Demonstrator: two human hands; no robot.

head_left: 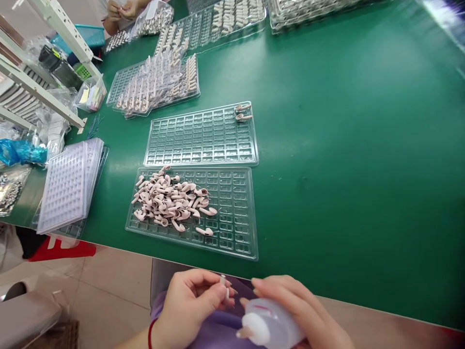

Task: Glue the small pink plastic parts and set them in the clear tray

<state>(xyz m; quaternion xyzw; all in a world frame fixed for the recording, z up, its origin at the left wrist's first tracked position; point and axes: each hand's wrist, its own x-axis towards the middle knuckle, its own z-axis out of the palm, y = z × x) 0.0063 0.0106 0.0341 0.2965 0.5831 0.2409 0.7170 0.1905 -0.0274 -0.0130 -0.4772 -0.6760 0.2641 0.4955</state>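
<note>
My left hand [189,303], in front of the table's near edge, pinches a small white earbud shell [223,281] between thumb and fingers; most of the shell is covered. My right hand [308,305] is wrapped round a translucent squeeze bottle [278,325], tilted with its white cap and narrow tip pointing left, apart from the shell. Beyond my hands, a clear plastic tray [238,237] bears a heap of pale earbud shells [170,198], some with thin wires. Behind it, a second clear tray [196,140] has two shells [242,112] in its far right corner.
Stacked trays of earbud parts [156,87] stand further back on the green table [345,145]. White blister sheets [65,184] lie at left, beside a metal shelf post [65,34]. Another person's hands [121,10] work at the far end.
</note>
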